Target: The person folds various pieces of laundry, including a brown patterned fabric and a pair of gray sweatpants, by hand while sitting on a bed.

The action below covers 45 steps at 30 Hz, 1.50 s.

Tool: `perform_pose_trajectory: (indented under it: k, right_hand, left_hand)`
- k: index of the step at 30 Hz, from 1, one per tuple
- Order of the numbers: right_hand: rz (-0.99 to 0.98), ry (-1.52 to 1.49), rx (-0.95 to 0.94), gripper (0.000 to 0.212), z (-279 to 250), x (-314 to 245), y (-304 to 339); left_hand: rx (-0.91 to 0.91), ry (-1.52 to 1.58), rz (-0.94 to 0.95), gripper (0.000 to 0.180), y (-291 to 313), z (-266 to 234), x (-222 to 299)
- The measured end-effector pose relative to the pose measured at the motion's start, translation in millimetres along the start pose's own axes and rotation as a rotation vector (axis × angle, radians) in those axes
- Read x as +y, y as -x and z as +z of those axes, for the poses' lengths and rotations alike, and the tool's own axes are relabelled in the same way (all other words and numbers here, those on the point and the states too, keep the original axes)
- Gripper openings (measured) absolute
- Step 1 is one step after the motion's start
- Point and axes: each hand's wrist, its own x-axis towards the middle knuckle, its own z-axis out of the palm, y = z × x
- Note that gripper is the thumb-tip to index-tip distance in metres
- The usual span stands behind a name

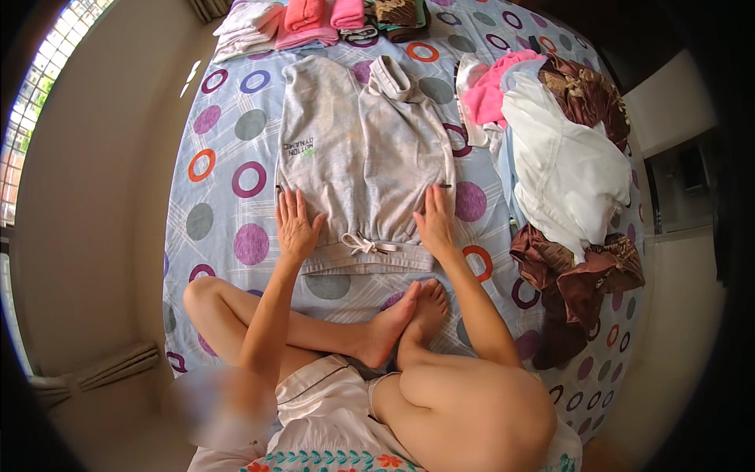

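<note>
Light grey sweatpants (366, 157) lie spread on the bed, the waistband (338, 260) with its tied white drawstring (368, 245) toward me and the legs pointing away. The far end of the right leg shows a ribbed cuff (391, 79); the left leg's end looks tucked or folded. My left hand (296, 224) rests flat on the left edge of the sweatpants, fingers stretched out. On the opposite edge, below a dark pocket mark, my right hand (435, 223) lies with its fingers extended. Neither hand grips the fabric.
Folded clothes (307, 31) stand in stacks along the far side of the bed. To the right is a loose heap with a white garment (562, 165), pink cloth (487, 94) and brown shiny fabric (582, 275). The patterned bedsheet (224, 181) lies beneath; my crossed legs are close in front.
</note>
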Motion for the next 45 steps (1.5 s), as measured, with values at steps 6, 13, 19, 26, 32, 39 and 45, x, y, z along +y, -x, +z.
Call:
perform_pose_trajectory:
  k: [6, 13, 19, 26, 32, 39, 45]
  right_hand:
    - [0.068, 0.132, -0.261, 0.063, -10, -12, 6]
    - [-0.006, 0.029, -0.162, 0.036, -7, -13, 24]
    - [0.269, -0.225, 0.011, 0.019, -52, 10, 25]
    - [0.583, -0.532, -0.058, 0.034, -32, 35, 56]
    - [0.737, -0.898, -0.014, 0.029, -23, 25, 53]
    - [0.852, -1.653, -0.007, 0.031, -33, 7, 30]
    - [0.988, -1.657, -0.227, 0.036, -30, 6, -1]
  left_hand:
    - [-0.101, -0.01, -0.016, 0.076, 2, 5, -8]
    - [-0.187, 0.01, -0.044, 0.076, 2, -1, -7]
    - [-0.365, 0.06, 0.025, 0.073, 26, -31, -5]
    - [-0.214, 0.211, 0.255, 0.071, 67, -32, 52]
    - [-0.248, 0.287, 0.377, 0.067, 71, -28, 94]
    - [-0.158, 0.569, 0.275, 0.054, 32, -10, 136]
    - [-0.177, 0.6, 0.1, 0.038, 5, 8, 165]
